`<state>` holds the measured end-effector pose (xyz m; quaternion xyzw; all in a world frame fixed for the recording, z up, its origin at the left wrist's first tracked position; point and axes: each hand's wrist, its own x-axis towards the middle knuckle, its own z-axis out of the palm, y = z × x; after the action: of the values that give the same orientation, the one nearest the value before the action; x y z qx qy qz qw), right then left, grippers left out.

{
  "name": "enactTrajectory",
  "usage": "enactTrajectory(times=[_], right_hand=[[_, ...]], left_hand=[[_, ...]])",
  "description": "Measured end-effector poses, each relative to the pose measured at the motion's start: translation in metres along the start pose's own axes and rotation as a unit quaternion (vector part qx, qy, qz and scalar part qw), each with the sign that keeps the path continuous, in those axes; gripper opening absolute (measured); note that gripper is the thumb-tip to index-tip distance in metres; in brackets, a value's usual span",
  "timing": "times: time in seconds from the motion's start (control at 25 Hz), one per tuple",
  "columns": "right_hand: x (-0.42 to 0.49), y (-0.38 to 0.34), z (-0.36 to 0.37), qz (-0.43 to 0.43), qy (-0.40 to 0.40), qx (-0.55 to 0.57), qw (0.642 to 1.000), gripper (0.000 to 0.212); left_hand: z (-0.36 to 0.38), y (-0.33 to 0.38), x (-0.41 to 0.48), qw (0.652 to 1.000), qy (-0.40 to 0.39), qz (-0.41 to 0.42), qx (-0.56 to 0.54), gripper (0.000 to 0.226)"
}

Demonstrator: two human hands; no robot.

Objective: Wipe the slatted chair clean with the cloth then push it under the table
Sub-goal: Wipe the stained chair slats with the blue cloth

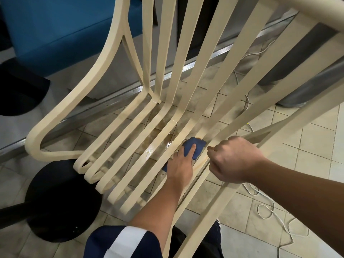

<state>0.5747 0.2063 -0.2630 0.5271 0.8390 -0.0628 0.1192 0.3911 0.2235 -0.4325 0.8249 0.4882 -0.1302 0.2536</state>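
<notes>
1. My view has the left hand coming up from 6 o'clock on a bare forearm. It clamps the blue cloth onto a seat slat just right of centre. One digit lies flat on top of the cloth, and the others tuck under the slat.
2. The right hand comes in from 4 o'clock. It is a fist, knuckles up, wrapped round a chair rail just at 3 o'clock of the cloth. The two hands are near but not touching.
3. The chair is cream, slatted and tipped at an angle, and it fills the frame from 8 to 1 o'clock.
4. Hidden: the chair top is cut off at the 1 o'clock edge, and I can't make out the legs. Most of the cloth is under the left hand. Whether the gripped rail is an arm or a side piece, I cannot tell.
5. A striped sleeve sits at 6 o'clock.
6. The floor is pale tile, grubby under the chair, with a shiny wet patch near centre.
7. A black round base sits at 7 o'clock, a blue bench at 11, and a metal floor track runs from 9 to 2.
8. A loose white cable lies at 4 o'clock.
</notes>
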Motion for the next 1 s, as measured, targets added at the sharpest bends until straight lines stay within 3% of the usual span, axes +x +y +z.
enactTrajectory(times=[0.36, 0.56, 0.76, 1.0], right_hand=[[0.000, 0.000, -0.001, -0.003, 0.002, 0.007, 1.000, 0.030], [0.000, 0.001, 0.002, -0.007, -0.001, 0.016, 1.000, 0.032], [0.000, 0.001, 0.000, -0.009, -0.008, 0.021, 1.000, 0.031], [0.001, 0.001, 0.002, -0.011, 0.006, 0.029, 1.000, 0.033]], left_hand=[[0.029, -0.073, -0.125, 0.999, -0.028, 0.013, 0.029, 0.090], [0.029, -0.109, -0.182, 0.994, -0.110, -0.022, -0.015, 0.056], [0.006, -0.088, -0.151, 0.992, -0.121, -0.023, 0.006, 0.073], [-0.018, -0.039, -0.061, 0.995, -0.095, -0.008, -0.018, 0.066]])
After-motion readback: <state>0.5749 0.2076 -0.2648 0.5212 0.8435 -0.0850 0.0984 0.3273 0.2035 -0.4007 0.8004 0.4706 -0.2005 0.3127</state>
